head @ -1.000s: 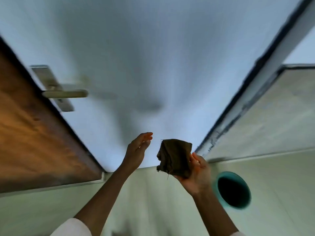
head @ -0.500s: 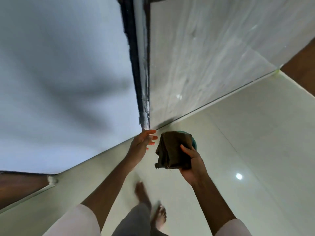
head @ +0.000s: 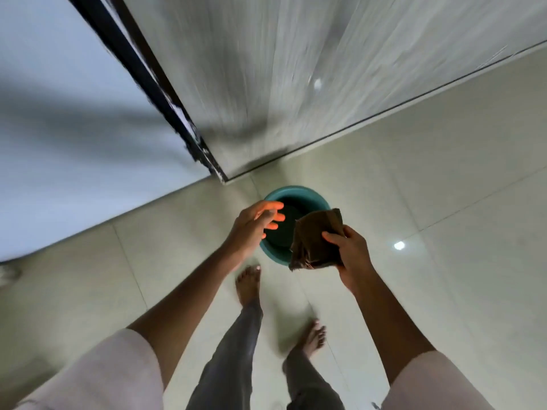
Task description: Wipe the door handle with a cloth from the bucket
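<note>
A teal bucket (head: 299,193) stands on the floor in the corner, below both hands. My right hand (head: 352,255) grips a folded dark brown cloth (head: 315,238) over the bucket's right side. My left hand (head: 254,224) hovers over the bucket's left rim with fingers spread and nothing in it. The door handle is out of view.
The pale door (head: 74,119) fills the left, with its dark frame edge (head: 142,75) running to the floor. A grey tiled wall (head: 310,69) stands behind the bucket. My bare feet (head: 248,284) are on the glossy floor tiles (head: 429,291) just before the bucket.
The view has swung right and down from the door handle to the floor. The bucket, off to the right before, is now under my hands. The cloth stays in my right hand.
</note>
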